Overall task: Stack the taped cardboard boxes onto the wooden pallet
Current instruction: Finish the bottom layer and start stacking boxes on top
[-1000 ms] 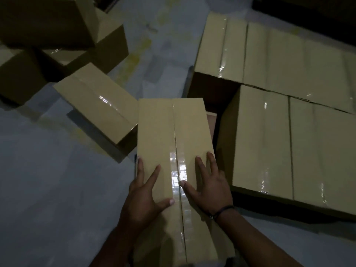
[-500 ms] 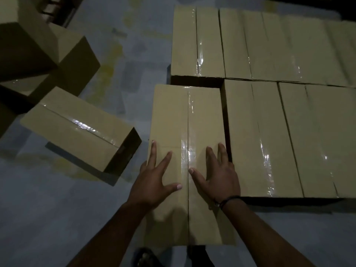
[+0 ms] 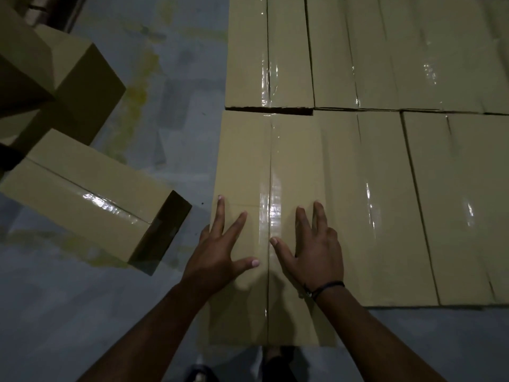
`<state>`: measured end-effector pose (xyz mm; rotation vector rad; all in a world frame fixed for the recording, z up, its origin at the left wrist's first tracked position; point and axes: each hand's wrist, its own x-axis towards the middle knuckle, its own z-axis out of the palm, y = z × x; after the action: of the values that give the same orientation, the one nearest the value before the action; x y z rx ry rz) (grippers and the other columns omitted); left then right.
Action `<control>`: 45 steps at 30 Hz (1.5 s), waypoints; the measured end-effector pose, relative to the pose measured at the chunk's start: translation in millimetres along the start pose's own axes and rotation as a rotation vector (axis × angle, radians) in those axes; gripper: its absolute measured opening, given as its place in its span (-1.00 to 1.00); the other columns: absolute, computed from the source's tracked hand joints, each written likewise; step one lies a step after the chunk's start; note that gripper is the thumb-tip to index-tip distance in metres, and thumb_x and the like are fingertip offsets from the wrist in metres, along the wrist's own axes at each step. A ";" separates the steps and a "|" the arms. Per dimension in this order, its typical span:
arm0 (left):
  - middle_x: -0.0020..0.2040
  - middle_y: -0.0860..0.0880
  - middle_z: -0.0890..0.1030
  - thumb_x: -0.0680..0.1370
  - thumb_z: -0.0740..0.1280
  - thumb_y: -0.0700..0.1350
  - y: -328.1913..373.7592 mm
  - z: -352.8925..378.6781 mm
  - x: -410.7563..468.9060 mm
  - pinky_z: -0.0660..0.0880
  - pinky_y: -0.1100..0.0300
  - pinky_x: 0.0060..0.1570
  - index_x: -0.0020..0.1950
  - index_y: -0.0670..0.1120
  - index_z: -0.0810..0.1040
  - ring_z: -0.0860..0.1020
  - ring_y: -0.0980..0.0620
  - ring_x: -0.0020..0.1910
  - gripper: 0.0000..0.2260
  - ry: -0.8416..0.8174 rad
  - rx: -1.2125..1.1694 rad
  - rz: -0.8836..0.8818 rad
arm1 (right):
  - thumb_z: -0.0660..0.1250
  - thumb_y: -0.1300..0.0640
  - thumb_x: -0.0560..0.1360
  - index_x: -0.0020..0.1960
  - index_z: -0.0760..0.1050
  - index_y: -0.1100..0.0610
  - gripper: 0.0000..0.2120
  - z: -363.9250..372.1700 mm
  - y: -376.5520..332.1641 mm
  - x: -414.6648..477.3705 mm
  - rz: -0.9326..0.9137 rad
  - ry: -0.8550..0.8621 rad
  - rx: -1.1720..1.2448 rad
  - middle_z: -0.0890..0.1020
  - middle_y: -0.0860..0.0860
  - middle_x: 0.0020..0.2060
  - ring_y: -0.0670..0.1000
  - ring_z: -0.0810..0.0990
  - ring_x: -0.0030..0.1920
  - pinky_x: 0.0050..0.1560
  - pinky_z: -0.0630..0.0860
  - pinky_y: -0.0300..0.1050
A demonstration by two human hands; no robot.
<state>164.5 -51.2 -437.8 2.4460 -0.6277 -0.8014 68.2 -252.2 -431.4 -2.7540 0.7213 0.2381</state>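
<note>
A long taped cardboard box [image 3: 248, 166] lies in front of me, its far end close against the row of stacked boxes [image 3: 385, 64] and its right side against another taped box [image 3: 385, 202]. My left hand [image 3: 220, 252] presses flat on the box's left flap with fingers spread. My right hand [image 3: 316, 249], a dark band at its wrist, presses flat on the right flap beside the shiny tape seam. The near end of the box sticks out past its neighbours towards me. The wooden pallet is hidden under the boxes.
A loose taped box [image 3: 91, 199] lies tilted on the grey floor [image 3: 170, 78] to the left. More boxes [image 3: 63, 78] pile up at the upper left. My feet [image 3: 275, 359] show just below the box's near end.
The box under my hands has slid forward, closing most of the gap to the far row and coming flush against the box on its right. Both hands stayed flat on top.
</note>
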 end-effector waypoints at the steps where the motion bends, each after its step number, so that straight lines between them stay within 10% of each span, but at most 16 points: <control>1: 0.53 0.26 -0.50 0.42 0.46 0.35 2.1 -0.5 5.7 0.27 -0.27 0.48 0.64 0.27 0.01 -0.01 -0.27 0.62 -0.07 -0.003 0.000 -0.003 | 0.08 -0.47 0.52 0.61 0.08 -0.03 -0.19 -0.2 2.5 5.7 -0.005 -0.001 0.001 -0.03 0.09 0.63 0.29 0.44 0.29 0.25 0.48 0.13; 14: 0.56 0.20 -0.49 0.45 0.47 0.29 -4.4 16.3 60.5 0.26 -0.23 0.45 0.64 0.25 0.01 -0.03 -0.32 0.61 -0.09 0.003 0.119 -0.055 | -0.09 -0.41 0.57 0.61 -0.36 -0.06 -0.19 41.8 24.6 60.3 -0.090 -0.198 -0.091 -0.45 0.08 0.55 0.25 -0.46 0.54 0.51 -0.26 0.39; 34: 0.51 -0.08 -0.59 0.38 0.54 0.28 13.1 42.0 -5.7 0.48 -0.15 0.27 0.61 0.25 -0.31 0.29 -0.44 0.47 0.16 -0.055 0.216 -0.216 | -0.05 -0.67 0.36 0.61 -0.34 0.19 0.21 32.5 78.0 -48.7 -0.327 -0.342 -0.224 -0.39 0.21 0.56 0.20 -0.42 0.56 0.58 -0.23 0.19; 45: 0.52 -0.31 -0.50 0.27 0.60 0.31 11.5 53.1 -48.9 0.42 -0.16 0.33 0.61 0.21 -0.35 0.27 -0.43 0.47 0.29 -0.152 0.305 -0.215 | 0.37 -0.31 0.46 0.61 -0.33 0.20 0.15 30.3 72.2 -65.3 -0.289 -0.355 -0.201 -0.38 0.20 0.56 0.23 -0.34 0.58 0.57 -0.16 0.13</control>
<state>92.3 -49.0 -448.6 2.7834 -0.5845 -1.0512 -26.8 -273.3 -461.8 -2.8407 0.2152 0.7457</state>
